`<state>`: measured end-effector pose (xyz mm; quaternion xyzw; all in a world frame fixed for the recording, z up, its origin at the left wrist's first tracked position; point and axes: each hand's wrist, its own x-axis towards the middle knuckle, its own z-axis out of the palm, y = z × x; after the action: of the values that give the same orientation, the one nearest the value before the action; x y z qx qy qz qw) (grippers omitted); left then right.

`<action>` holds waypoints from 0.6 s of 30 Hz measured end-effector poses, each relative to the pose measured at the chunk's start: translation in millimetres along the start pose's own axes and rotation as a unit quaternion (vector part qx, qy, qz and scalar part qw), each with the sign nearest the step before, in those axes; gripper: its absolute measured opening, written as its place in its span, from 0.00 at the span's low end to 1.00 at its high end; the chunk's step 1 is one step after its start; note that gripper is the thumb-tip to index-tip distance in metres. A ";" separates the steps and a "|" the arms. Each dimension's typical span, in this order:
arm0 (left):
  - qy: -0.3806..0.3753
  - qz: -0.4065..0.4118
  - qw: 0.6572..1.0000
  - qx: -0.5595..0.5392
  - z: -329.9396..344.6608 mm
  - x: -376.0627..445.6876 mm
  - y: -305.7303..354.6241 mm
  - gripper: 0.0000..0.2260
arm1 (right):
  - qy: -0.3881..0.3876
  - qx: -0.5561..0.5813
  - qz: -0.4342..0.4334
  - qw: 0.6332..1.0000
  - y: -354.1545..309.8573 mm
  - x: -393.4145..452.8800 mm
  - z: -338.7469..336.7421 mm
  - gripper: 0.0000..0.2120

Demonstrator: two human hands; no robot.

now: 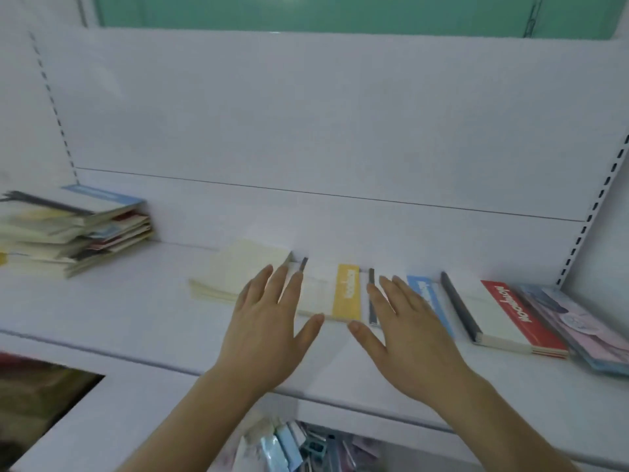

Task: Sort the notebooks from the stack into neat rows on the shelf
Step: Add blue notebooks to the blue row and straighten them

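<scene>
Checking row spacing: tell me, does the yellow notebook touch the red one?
Apart. The head view shows the yellow notebook and red notebook separated by a blue notebook.

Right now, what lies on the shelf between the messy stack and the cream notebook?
Nothing: in the head view, bare white shelf separates the stack from the cream notebook.

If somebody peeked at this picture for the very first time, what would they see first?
Most likely the two open hands in the middle, the left hand and the right hand, spread flat over a row of notebooks on the white shelf. Next come the bright colours in that row: the yellow-banded notebook between the hands and the red-banded notebook to the right. Far left sits the messy stack waiting to be sorted.
</scene>
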<state>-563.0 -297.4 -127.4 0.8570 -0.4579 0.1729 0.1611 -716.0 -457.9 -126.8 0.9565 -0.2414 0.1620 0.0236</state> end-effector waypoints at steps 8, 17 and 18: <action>0.008 -0.096 0.995 0.025 -50.2 -71.5 -156.2 0.39 | -0.008 0.036 -0.080 0.996 -180.1 41.2 11.9 0.40; 0.024 -0.179 0.981 0.072 -85.4 -63.7 -311.4 0.31 | -0.014 0.065 -0.149 0.987 -321.8 137.0 38.2 0.39; 0.023 -0.182 0.980 0.075 -87.4 -58.2 -325.1 0.31 | -0.008 0.062 -0.156 0.986 -331.9 151.6 41.8 0.39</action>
<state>-333.0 -45.1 -113.9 0.9314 -0.2762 0.1944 0.1355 -421.7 -239.0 -106.7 0.9834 -0.0788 0.1631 -0.0123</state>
